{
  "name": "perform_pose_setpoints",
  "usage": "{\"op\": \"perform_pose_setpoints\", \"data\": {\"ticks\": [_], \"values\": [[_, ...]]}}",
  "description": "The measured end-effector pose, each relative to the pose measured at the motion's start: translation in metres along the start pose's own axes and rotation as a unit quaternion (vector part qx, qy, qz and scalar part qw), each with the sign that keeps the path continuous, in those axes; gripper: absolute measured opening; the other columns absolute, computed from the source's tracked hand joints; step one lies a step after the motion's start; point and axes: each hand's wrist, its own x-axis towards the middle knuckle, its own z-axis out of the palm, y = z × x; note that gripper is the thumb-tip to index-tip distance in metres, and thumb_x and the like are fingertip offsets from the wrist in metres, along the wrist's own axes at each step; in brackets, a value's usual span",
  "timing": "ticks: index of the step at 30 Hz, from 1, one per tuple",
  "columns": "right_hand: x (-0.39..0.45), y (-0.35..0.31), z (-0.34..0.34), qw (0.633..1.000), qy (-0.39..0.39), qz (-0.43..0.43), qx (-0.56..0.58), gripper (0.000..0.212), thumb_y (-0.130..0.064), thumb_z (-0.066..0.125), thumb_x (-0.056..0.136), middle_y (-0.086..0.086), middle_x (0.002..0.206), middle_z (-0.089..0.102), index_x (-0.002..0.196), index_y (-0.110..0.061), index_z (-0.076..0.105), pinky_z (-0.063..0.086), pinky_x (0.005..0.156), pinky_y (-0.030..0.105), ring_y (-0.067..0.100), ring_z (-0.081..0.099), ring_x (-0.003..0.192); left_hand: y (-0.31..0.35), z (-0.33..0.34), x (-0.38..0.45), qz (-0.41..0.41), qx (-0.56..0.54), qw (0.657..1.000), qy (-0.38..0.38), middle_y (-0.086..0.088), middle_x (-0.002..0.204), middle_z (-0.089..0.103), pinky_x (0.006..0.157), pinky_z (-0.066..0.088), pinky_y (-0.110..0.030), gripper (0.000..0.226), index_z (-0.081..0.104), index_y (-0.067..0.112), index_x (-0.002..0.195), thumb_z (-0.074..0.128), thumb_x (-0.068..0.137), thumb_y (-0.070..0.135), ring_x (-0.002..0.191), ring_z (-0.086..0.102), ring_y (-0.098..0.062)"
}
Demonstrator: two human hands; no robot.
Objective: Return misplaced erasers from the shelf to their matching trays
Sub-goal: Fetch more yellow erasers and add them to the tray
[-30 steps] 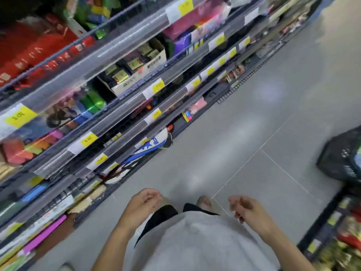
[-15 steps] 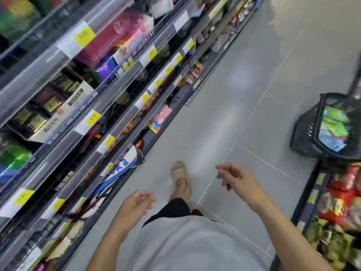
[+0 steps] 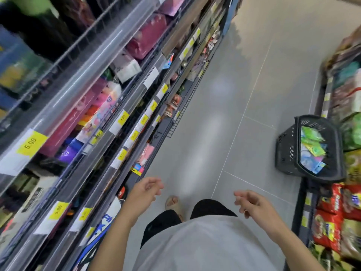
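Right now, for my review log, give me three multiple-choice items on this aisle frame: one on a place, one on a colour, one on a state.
1. Where does the black basket stand?
A. on the floor at the person's right
B. on a shelf at the left
C. in the left hand

2. What colour are the price tags?
A. red
B. yellow
C. green

3. What do the left hand and right hand hold?
A. an eraser each
B. the basket
C. nothing

Key: A, it sits on the grey tiles; B, the tags show yellow; C, both hands hang loosely curled and hold nothing.

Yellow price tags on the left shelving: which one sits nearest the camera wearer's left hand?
The tag on the lowest rail, just beside the left forearm, is nearest the left hand. The tag reading 5.00 sits on a higher rail.
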Motion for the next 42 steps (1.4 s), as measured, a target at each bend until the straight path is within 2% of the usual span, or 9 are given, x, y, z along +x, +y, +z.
{"op": "perform_pose_setpoints", "data": {"ticks": [6,11,18,22,26,31,35,39,42], "values": [[0.078,-0.042,-0.036,1.0,-0.009,-0.003,-0.009,0.016,-0.014,0.059,0.098,0.001,0.085,0.074,0.102,-0.02,0.073,0.051,0.062,0.029,0.011,0.063,0.063,0.077,0.009,0.052,0.001,-0.004,1.0,0.008,0.004,0.102,0.079,0.086,0.056,-0.03,0.047,0.073,0.027,0.106,0.071,0.067,0.054,0.092,0.073,-0.01],[0.162,-0.099,-0.069,0.997,-0.063,-0.025,-0.03,0.014,-0.019,0.063,0.094,0.002,0.086,0.074,0.097,-0.025,0.076,0.053,0.064,0.032,0.01,0.063,0.065,0.105,0.035,0.08,-0.033,-0.022,0.997,0.072,0.004,0.1,0.079,0.083,0.054,-0.027,0.014,0.074,0.026,0.106,0.073,0.092,0.029,0.093,0.074,-0.012],[0.254,-0.221,-0.089,0.973,-0.185,-0.1,-0.098,0.013,-0.019,0.064,0.096,-0.001,0.086,0.074,0.099,-0.026,0.074,0.051,0.063,0.029,0.011,0.064,0.066,0.151,0.08,0.09,-0.056,-0.092,0.979,0.172,0.004,0.1,0.079,0.082,0.055,-0.029,0.011,0.071,0.019,0.109,0.064,0.1,0.018,0.097,0.073,-0.019],[0.277,-0.299,-0.077,0.945,-0.242,-0.177,-0.127,0.014,-0.017,0.064,0.096,-0.003,0.086,0.073,0.1,-0.027,0.073,0.05,0.063,0.028,0.011,0.062,0.068,0.203,0.069,0.088,-0.001,-0.13,0.966,0.223,0.007,0.106,0.079,0.083,0.054,-0.028,0.014,0.073,0.029,0.106,0.063,0.102,0.02,0.097,0.073,-0.014],[0.275,-0.383,-0.048,0.901,-0.295,-0.29,-0.133,0.014,-0.016,0.064,0.097,0.0,0.084,0.071,0.102,-0.026,0.073,0.05,0.063,0.026,0.01,0.062,0.07,0.28,0.026,0.071,0.123,-0.124,0.938,0.301,0.013,0.108,0.078,0.087,0.053,-0.03,0.019,0.072,0.042,0.105,0.063,0.103,0.025,0.098,0.074,-0.006],[0.239,-0.49,-0.006,0.834,-0.339,-0.417,-0.121,0.016,-0.02,0.066,0.097,-0.001,0.081,0.068,0.105,-0.032,0.072,0.05,0.066,0.02,0.013,0.064,0.07,0.378,-0.033,0.024,0.299,-0.066,0.857,0.413,0.011,0.107,0.078,0.086,0.057,-0.037,0.02,0.07,0.044,0.108,0.066,0.09,0.05,0.1,0.073,-0.009],[0.195,-0.565,0.021,0.773,-0.352,-0.516,-0.113,0.017,-0.02,0.066,0.097,-0.008,0.087,0.068,0.11,-0.03,0.071,0.048,0.071,0.014,0.008,0.064,0.075,0.425,-0.071,-0.013,0.398,0.022,0.751,0.527,0.013,0.105,0.076,0.083,0.056,-0.02,0.014,0.068,0.043,0.11,0.063,0.098,0.044,0.1,0.072,-0.009],[0.15,-0.621,0.045,0.71,-0.343,-0.606,-0.107,0.016,-0.021,0.065,0.098,-0.009,0.092,0.067,0.112,-0.027,0.07,0.05,0.075,0.018,0.015,0.064,0.085,0.448,-0.111,-0.026,0.391,0.164,0.66,0.621,0.02,0.105,0.07,0.086,0.049,-0.018,0.015,0.062,0.039,0.117,0.057,0.102,0.04,0.102,0.066,-0.007],[0.123,-0.658,0.063,0.657,-0.311,-0.675,-0.127,0.016,-0.02,0.064,0.098,-0.009,0.097,0.066,0.113,-0.025,0.068,0.05,0.076,0.019,0.011,0.061,0.087,0.457,-0.136,-0.021,0.296,0.29,0.636,0.651,0.011,0.107,0.07,0.089,0.049,-0.035,0.032,0.066,0.026,0.119,0.053,0.101,0.049,0.102,0.064,-0.017]]}}
